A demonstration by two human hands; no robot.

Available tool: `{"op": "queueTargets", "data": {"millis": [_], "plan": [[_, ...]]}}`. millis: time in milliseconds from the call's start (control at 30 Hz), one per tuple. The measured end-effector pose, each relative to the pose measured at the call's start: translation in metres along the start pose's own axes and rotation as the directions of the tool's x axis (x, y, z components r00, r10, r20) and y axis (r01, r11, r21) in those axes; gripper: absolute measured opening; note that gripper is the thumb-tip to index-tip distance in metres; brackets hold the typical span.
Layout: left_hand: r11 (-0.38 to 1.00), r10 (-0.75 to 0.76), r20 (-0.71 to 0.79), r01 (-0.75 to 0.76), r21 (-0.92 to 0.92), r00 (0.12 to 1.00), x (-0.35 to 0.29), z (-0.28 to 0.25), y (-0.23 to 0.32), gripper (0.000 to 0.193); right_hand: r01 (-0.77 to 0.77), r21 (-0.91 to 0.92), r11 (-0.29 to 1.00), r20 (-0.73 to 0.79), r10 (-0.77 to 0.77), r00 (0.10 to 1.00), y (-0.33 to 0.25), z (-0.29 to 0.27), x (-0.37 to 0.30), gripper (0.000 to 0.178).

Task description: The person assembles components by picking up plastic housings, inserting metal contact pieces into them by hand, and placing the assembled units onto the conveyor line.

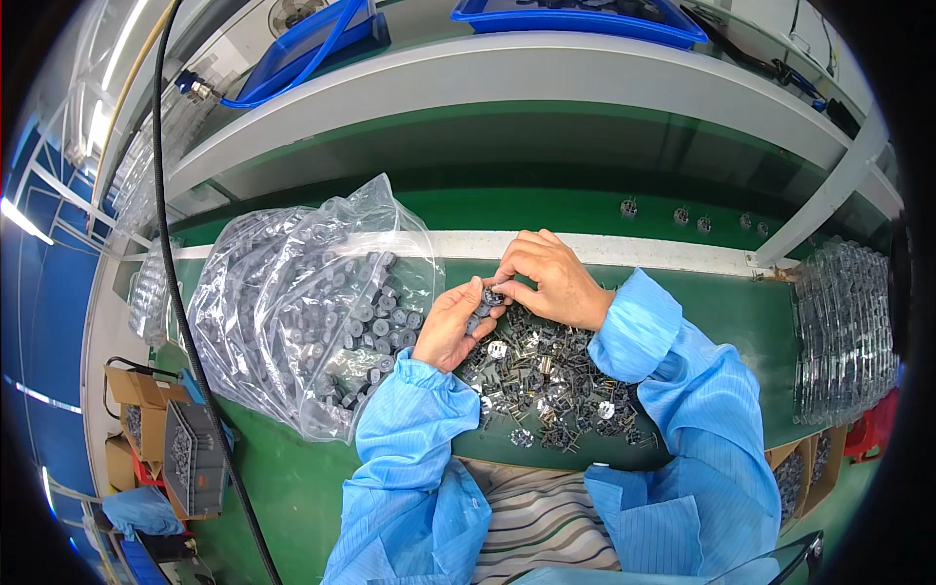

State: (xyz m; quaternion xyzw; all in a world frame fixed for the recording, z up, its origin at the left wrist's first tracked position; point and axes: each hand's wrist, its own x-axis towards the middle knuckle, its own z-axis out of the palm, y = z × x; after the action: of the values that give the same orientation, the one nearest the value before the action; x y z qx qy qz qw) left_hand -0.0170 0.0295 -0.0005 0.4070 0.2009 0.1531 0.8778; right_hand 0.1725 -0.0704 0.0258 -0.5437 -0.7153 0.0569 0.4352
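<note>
My left hand (448, 328) is curled around a few small grey round plastic parts (475, 323), palm turned up. Thumb and fingers of my right hand (554, 277) are pinched together at a dark round part (494, 296) on the left fingertips; what exactly the right fingers grip is partly hidden. Just below both hands lies a loose heap of small metal-pinned components (546, 375), black and silver. To the left, a large transparent plastic bag (255, 283) lies on its side, its mouth towards my left hand, full of grey cylindrical parts (382, 322).
Stacked transparent trays (844, 331) stand at the table's right end. Several small assembled pieces (681, 215) sit in a row beyond the white rail (497, 244). A shelf above bears blue trays (585, 21). A black cable (168, 244) hangs at left, near cartons and a grey bin (192, 458).
</note>
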Motion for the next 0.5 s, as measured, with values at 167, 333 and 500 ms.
{"op": "queueTargets", "data": {"millis": [167,333,500], "plan": [[0.998,0.038,-0.005,-0.037,0.056,0.999,0.0007,0.0023,-0.0027,0.046,0.045,-0.060,0.997,-0.005,-0.045,0.999,-0.0019,-0.0006,-0.0006,0.010],[0.994,0.052,-0.023,-0.049,0.101,0.998,-0.0009,0.0070,-0.0029,0.045,0.110,-0.140,0.984,-0.054,-0.119,0.991,-0.0058,0.0019,-0.0011,0.012],[0.988,0.078,0.001,-0.077,0.134,0.997,0.0010,-0.0001,-0.0070,0.044,0.151,-0.180,0.972,-0.048,-0.162,0.986,-0.0093,0.0041,-0.0022,0.014]]}}
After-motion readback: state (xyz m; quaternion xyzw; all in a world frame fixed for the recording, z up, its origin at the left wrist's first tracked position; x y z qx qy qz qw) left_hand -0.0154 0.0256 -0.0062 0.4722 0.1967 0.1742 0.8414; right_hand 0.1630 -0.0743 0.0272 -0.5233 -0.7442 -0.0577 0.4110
